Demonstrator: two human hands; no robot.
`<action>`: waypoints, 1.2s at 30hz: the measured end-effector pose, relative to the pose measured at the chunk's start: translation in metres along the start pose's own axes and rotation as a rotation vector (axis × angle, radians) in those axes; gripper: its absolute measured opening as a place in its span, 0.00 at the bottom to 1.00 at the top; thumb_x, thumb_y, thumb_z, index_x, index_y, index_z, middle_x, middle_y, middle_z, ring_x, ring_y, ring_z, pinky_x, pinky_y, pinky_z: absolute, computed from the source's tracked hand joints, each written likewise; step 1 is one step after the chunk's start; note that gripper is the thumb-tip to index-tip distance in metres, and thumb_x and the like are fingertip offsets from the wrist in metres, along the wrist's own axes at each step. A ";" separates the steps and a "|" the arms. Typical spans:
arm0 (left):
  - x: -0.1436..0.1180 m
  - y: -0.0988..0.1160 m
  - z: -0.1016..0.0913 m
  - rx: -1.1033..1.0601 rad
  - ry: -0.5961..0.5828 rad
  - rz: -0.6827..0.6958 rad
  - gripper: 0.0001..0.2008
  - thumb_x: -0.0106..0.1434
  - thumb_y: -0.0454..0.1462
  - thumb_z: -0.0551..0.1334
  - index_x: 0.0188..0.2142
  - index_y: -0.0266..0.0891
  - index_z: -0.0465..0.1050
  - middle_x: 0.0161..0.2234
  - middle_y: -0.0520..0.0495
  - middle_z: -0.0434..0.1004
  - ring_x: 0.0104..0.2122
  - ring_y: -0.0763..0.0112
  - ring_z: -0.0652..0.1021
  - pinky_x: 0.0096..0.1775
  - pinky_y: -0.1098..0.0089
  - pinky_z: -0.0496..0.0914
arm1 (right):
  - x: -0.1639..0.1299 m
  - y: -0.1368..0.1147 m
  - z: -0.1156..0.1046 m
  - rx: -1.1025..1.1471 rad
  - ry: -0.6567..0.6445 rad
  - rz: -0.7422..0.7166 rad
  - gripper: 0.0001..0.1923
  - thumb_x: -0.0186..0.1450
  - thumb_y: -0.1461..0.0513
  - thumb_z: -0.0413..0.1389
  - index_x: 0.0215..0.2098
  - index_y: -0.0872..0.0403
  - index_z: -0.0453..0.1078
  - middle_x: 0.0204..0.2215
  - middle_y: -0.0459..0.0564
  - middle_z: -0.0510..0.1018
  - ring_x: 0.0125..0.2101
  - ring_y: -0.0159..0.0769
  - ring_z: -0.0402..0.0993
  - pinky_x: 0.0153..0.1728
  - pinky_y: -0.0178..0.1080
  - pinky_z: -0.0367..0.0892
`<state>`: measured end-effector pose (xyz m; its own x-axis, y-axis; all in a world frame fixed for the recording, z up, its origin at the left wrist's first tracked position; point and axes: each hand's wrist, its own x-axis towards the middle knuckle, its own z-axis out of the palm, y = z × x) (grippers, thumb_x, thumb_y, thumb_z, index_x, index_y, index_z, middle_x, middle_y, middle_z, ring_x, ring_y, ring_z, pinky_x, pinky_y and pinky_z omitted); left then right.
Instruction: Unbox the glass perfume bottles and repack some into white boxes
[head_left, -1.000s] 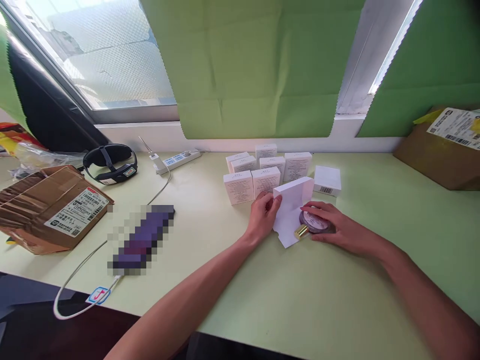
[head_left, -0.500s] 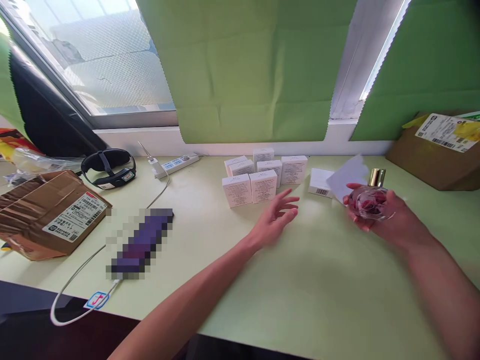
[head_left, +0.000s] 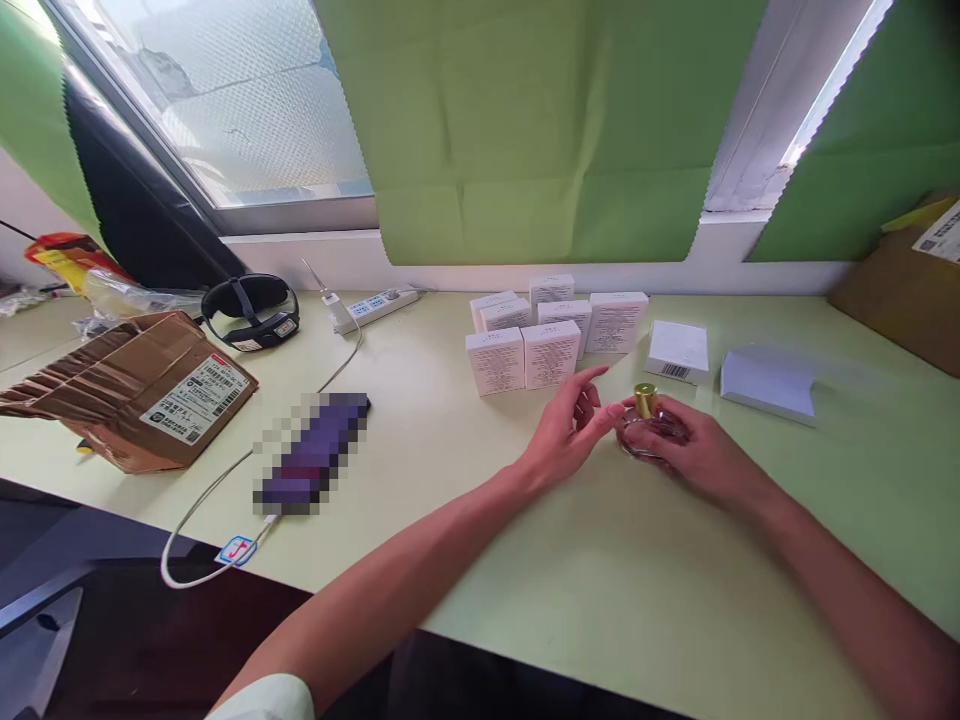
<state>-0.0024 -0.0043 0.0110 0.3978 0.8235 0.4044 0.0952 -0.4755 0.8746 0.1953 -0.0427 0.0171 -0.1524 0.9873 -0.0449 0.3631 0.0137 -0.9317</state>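
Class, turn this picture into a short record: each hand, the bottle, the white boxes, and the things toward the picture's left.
Left hand: open, beside the bottle; contact unclear
Right hand: closed around the bottle
Bottle: glass, gold cap pointing up
White boxes: seven clustered upright; to their right, a barcoded box, then a blurred white item
Picture's left: brown carton, black headset, power strip

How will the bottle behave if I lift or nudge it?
The bottle looks clear and glossy like glass, so it's probably fragile and slippery. Being rounded, it may roll if tipped over. The gold cap is narrow, so likely a poorer hold.
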 end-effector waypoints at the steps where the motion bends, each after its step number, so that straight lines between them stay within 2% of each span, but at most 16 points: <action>1: 0.000 -0.001 0.000 0.047 0.004 0.045 0.24 0.66 0.48 0.57 0.59 0.43 0.61 0.35 0.50 0.64 0.29 0.76 0.66 0.36 0.71 0.67 | 0.000 -0.001 0.006 -0.098 0.020 -0.055 0.19 0.62 0.48 0.58 0.47 0.48 0.70 0.34 0.46 0.78 0.33 0.37 0.74 0.32 0.37 0.69; 3: -0.001 -0.001 -0.001 0.134 -0.010 0.129 0.21 0.67 0.47 0.58 0.56 0.44 0.65 0.36 0.50 0.63 0.29 0.76 0.65 0.38 0.70 0.68 | 0.001 -0.001 0.013 -0.241 0.034 -0.164 0.16 0.64 0.49 0.56 0.44 0.48 0.70 0.33 0.44 0.78 0.32 0.35 0.72 0.35 0.38 0.68; 6: -0.004 0.001 -0.001 0.215 -0.100 0.198 0.16 0.68 0.46 0.56 0.52 0.45 0.68 0.38 0.48 0.65 0.31 0.75 0.68 0.39 0.70 0.69 | 0.001 0.001 0.014 -0.327 0.037 -0.290 0.14 0.67 0.51 0.53 0.46 0.47 0.69 0.38 0.45 0.78 0.35 0.35 0.73 0.38 0.38 0.68; 9: -0.006 0.004 -0.001 0.270 -0.195 0.190 0.15 0.69 0.45 0.54 0.51 0.44 0.68 0.39 0.47 0.68 0.33 0.74 0.70 0.39 0.71 0.68 | 0.001 0.003 0.012 -0.369 0.036 -0.355 0.14 0.68 0.52 0.52 0.49 0.46 0.68 0.43 0.46 0.77 0.41 0.37 0.73 0.41 0.38 0.67; 11: -0.007 0.004 0.001 0.291 -0.198 0.169 0.14 0.70 0.45 0.53 0.50 0.43 0.68 0.38 0.48 0.69 0.33 0.74 0.70 0.38 0.71 0.68 | 0.001 0.003 0.012 -0.398 0.044 -0.375 0.14 0.69 0.52 0.51 0.50 0.46 0.68 0.44 0.46 0.77 0.43 0.38 0.73 0.42 0.39 0.67; 15: -0.006 0.005 0.004 0.206 -0.051 0.054 0.12 0.68 0.46 0.57 0.44 0.40 0.68 0.31 0.52 0.69 0.28 0.77 0.67 0.32 0.74 0.64 | 0.005 0.003 0.014 -0.443 0.100 -0.386 0.14 0.69 0.52 0.51 0.50 0.45 0.69 0.45 0.45 0.78 0.45 0.39 0.72 0.44 0.40 0.67; 18: 0.002 0.008 -0.001 0.033 0.224 -0.098 0.15 0.65 0.49 0.59 0.38 0.39 0.65 0.27 0.54 0.68 0.24 0.79 0.65 0.27 0.75 0.60 | 0.009 0.009 0.009 -0.479 0.229 -0.351 0.15 0.67 0.51 0.53 0.50 0.46 0.70 0.46 0.47 0.78 0.47 0.41 0.72 0.47 0.43 0.67; 20: 0.008 0.009 -0.007 -0.082 0.333 -0.189 0.17 0.64 0.50 0.60 0.36 0.39 0.64 0.28 0.53 0.70 0.23 0.80 0.65 0.26 0.76 0.59 | 0.011 0.013 0.002 -0.443 0.337 -0.253 0.17 0.65 0.50 0.56 0.49 0.47 0.71 0.45 0.48 0.79 0.44 0.42 0.74 0.45 0.43 0.68; 21: 0.011 0.008 -0.009 -0.132 0.321 -0.239 0.18 0.63 0.51 0.60 0.37 0.38 0.64 0.29 0.52 0.72 0.22 0.81 0.65 0.25 0.76 0.59 | 0.012 0.014 -0.001 -0.400 0.370 -0.192 0.18 0.64 0.49 0.57 0.49 0.47 0.72 0.43 0.48 0.80 0.42 0.42 0.75 0.43 0.43 0.69; 23: 0.013 0.004 -0.011 -0.228 0.199 -0.347 0.19 0.63 0.50 0.61 0.44 0.38 0.65 0.35 0.47 0.74 0.22 0.81 0.68 0.24 0.75 0.61 | 0.012 0.015 -0.006 -0.266 0.373 -0.074 0.22 0.61 0.47 0.58 0.49 0.47 0.72 0.40 0.48 0.80 0.36 0.40 0.76 0.37 0.41 0.71; 26: 0.010 -0.005 -0.007 -0.322 -0.012 -0.417 0.32 0.64 0.47 0.62 0.62 0.43 0.53 0.54 0.36 0.68 0.32 0.73 0.76 0.29 0.71 0.69 | 0.011 0.013 -0.007 -0.064 0.279 0.025 0.27 0.59 0.44 0.59 0.51 0.47 0.70 0.39 0.49 0.80 0.31 0.37 0.75 0.26 0.37 0.70; 28: 0.007 -0.010 -0.004 -0.257 -0.074 -0.373 0.37 0.64 0.46 0.61 0.67 0.48 0.44 0.59 0.36 0.62 0.39 0.69 0.76 0.34 0.69 0.72 | 0.010 0.010 -0.005 0.000 0.242 0.057 0.29 0.59 0.44 0.59 0.53 0.47 0.68 0.39 0.49 0.80 0.30 0.37 0.75 0.22 0.35 0.68; 29: 0.006 -0.011 -0.003 -0.184 -0.069 -0.327 0.36 0.64 0.46 0.61 0.67 0.49 0.44 0.58 0.37 0.63 0.41 0.69 0.76 0.36 0.68 0.72 | 0.009 0.008 -0.004 0.015 0.226 0.059 0.29 0.58 0.44 0.59 0.53 0.48 0.68 0.40 0.50 0.79 0.31 0.38 0.75 0.23 0.35 0.68; 32: 0.004 -0.008 -0.003 0.046 -0.048 -0.122 0.29 0.67 0.46 0.58 0.64 0.48 0.54 0.50 0.43 0.70 0.36 0.73 0.73 0.38 0.69 0.71 | 0.005 0.003 0.000 0.021 0.147 0.006 0.27 0.59 0.46 0.61 0.52 0.48 0.69 0.40 0.49 0.80 0.36 0.39 0.76 0.32 0.37 0.71; 34: 0.003 -0.004 -0.005 0.142 -0.107 0.026 0.23 0.68 0.45 0.57 0.61 0.47 0.60 0.44 0.45 0.71 0.34 0.74 0.72 0.38 0.70 0.70 | 0.002 -0.001 0.004 -0.011 0.077 -0.058 0.24 0.60 0.48 0.61 0.50 0.48 0.70 0.39 0.47 0.80 0.37 0.38 0.76 0.39 0.39 0.71; 36: 0.001 0.001 -0.006 0.207 -0.187 0.138 0.18 0.69 0.44 0.55 0.57 0.45 0.65 0.41 0.46 0.71 0.34 0.73 0.73 0.39 0.70 0.70 | -0.001 -0.005 0.007 -0.077 0.018 -0.123 0.20 0.62 0.48 0.59 0.48 0.47 0.71 0.38 0.45 0.80 0.37 0.38 0.75 0.40 0.39 0.70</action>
<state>-0.0077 -0.0014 0.0139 0.5789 0.6847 0.4428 0.2044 -0.6476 0.7341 0.1875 -0.0452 0.0195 -0.1840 0.9801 0.0752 0.4121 0.1463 -0.8993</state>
